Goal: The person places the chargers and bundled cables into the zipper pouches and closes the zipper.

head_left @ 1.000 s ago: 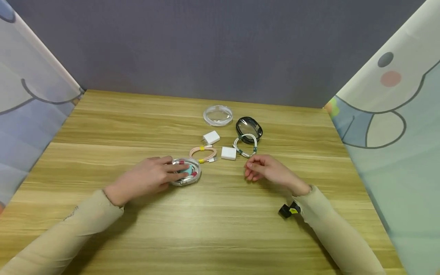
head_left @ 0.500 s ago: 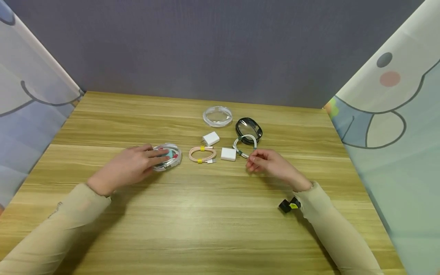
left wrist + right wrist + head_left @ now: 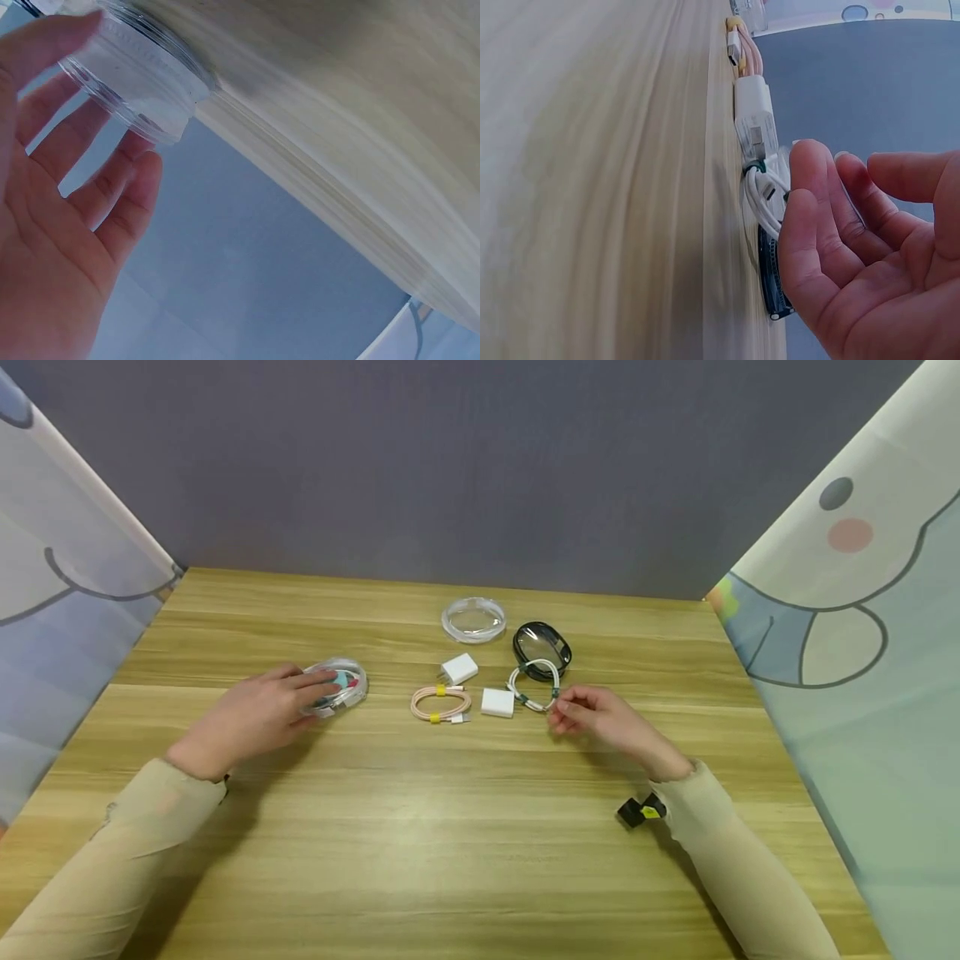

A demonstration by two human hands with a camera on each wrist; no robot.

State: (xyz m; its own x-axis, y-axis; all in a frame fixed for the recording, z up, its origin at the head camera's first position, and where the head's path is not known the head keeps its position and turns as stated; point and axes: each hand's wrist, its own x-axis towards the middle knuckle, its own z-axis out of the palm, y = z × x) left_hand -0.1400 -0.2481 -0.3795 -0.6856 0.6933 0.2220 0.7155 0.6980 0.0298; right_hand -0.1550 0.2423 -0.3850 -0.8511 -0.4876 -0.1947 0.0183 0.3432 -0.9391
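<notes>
My left hand [image 3: 258, 714] grips a clear round plastic case [image 3: 350, 697] at the left of the table. Something coiled, with red and light-blue parts, shows inside. In the left wrist view the thumb lies on one side of the case and the fingers [image 3: 71, 142] on the other. My right hand [image 3: 603, 724], loosely curled with nothing in it, hovers at the near edge of a coiled white cable [image 3: 513, 677] with dark green ties. Behind that cable lies a black round case [image 3: 534, 632] with a clear top.
Two white charger plugs [image 3: 497, 702] and a pink coiled cable [image 3: 417, 711] with yellow ties lie mid-table. Farther back is a coiled white cable in clear packaging [image 3: 497, 631]. A small black object [image 3: 631, 812] shows beside the right sleeve. A grey panel [image 3: 450, 468] stands behind the table.
My left hand has carried the clear case leftward and slightly away, apart from the pink cable. My right hand has shifted a little to the right.
</notes>
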